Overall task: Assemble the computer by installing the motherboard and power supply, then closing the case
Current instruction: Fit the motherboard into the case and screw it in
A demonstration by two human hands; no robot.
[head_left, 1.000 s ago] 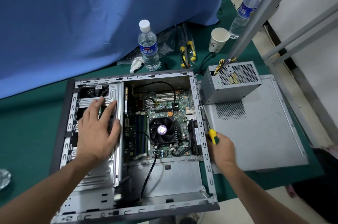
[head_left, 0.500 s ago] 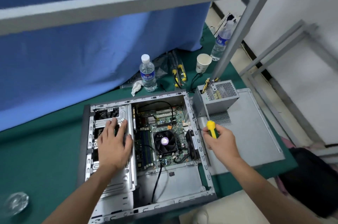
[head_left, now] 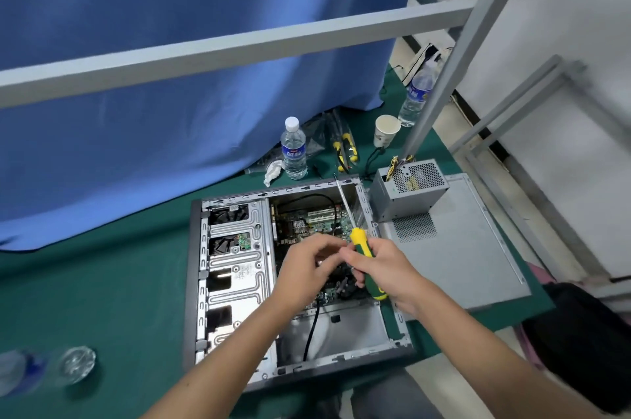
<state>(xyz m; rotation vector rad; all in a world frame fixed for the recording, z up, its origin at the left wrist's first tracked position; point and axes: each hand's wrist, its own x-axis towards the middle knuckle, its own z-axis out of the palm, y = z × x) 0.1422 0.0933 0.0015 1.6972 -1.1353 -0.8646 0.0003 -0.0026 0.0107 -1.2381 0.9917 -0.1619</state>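
Now: right hand (head_left: 382, 268) gripping screwdriver (head_left: 367, 265), tip up, for regrip; left hand (head_left: 307, 268) loosely curled, pinch unclear; motherboard (head_left: 307, 224) seated, PSU (head_left: 408, 189) outside case (head_left: 235, 268).

Backdrop: you face a blue curtain (head_left: 170, 83) hanging down to the table.
Table: your work surface wears a green cloth (head_left: 102, 282).
Frame: grey metal bars (head_left: 239, 42) cross your view, one level, one slanted.
Wall: a white wall (head_left: 563, 8) stands to your right.
Floor: pale flooring (head_left: 454, 118) shows beside the table, with a dark strip along the wall's base.
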